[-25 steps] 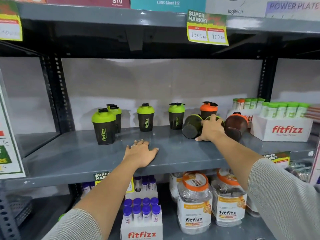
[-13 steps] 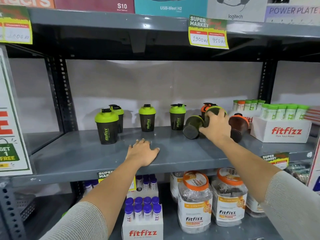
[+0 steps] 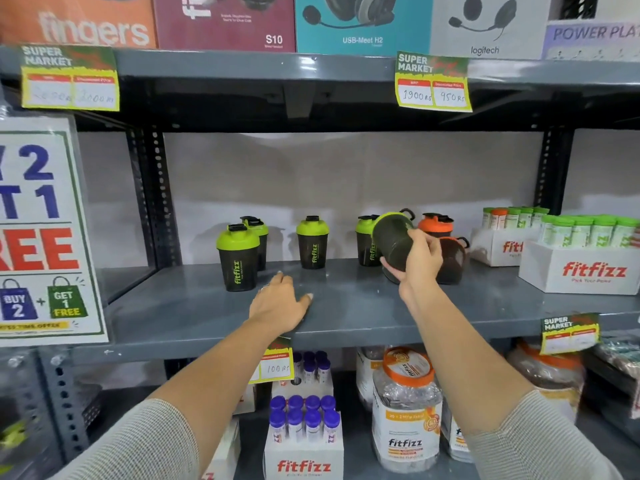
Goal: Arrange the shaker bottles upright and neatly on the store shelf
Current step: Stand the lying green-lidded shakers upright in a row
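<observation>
My right hand point(image 3: 417, 259) grips a dark green-lidded shaker bottle point(image 3: 393, 239), lifted off the grey shelf point(image 3: 346, 306) and tilted, base toward me. Behind my hand a brown orange-lidded shaker point(image 3: 453, 261) lies on its side, and an orange-lidded shaker point(image 3: 437, 224) stands upright behind it. Several green-lidded shakers stand upright: one at the front left point(image 3: 238, 258), one behind it point(image 3: 258, 237), one in the middle point(image 3: 312, 242), one partly hidden by the held bottle point(image 3: 365, 242). My left hand point(image 3: 280, 304) rests flat on the shelf's front, holding nothing.
White Fitfizz boxes of tubes point(image 3: 581, 261) fill the shelf's right end. A promo sign point(image 3: 41, 230) hangs at the left. Boxed headsets sit on the shelf above point(image 3: 360, 26). Jars point(image 3: 405, 410) and purple-capped tubes point(image 3: 304, 420) stand on the shelf below.
My right hand closed on the green-lidded shaker that lay on its side and raised it off the shelf, tilting it up. The left hand stayed put. The camera moved closer.
</observation>
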The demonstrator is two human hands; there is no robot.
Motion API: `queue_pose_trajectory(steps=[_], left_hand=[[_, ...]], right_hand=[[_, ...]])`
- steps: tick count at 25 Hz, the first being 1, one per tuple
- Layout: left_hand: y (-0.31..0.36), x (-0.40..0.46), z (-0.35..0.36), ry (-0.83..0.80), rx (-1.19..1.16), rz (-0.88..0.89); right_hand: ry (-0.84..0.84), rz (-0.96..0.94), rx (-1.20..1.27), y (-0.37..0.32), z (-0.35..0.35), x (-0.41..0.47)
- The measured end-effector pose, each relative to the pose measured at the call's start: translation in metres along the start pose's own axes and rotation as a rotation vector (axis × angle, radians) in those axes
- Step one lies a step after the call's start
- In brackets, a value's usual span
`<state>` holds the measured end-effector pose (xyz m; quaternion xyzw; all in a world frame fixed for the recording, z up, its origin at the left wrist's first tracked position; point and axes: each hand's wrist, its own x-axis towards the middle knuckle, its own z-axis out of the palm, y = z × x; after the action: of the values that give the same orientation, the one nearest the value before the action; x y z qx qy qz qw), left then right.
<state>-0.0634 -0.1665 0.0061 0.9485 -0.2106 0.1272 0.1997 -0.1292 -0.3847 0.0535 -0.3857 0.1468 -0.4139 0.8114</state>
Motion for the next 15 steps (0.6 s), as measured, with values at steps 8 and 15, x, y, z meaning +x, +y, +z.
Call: queue_pose_trajectory(steps=[8,15], left_hand=[[-0.025,-0.003,-0.001,-0.093,0.01,0.04],[-0.027,0.0,0.001,-0.09,0.01,0.031]], right_hand=[[-0.307,0.371,0.286,0.02,0.02,-0.005],[-0.426,0.229,-0.247,0.035,0.049,0.008]])
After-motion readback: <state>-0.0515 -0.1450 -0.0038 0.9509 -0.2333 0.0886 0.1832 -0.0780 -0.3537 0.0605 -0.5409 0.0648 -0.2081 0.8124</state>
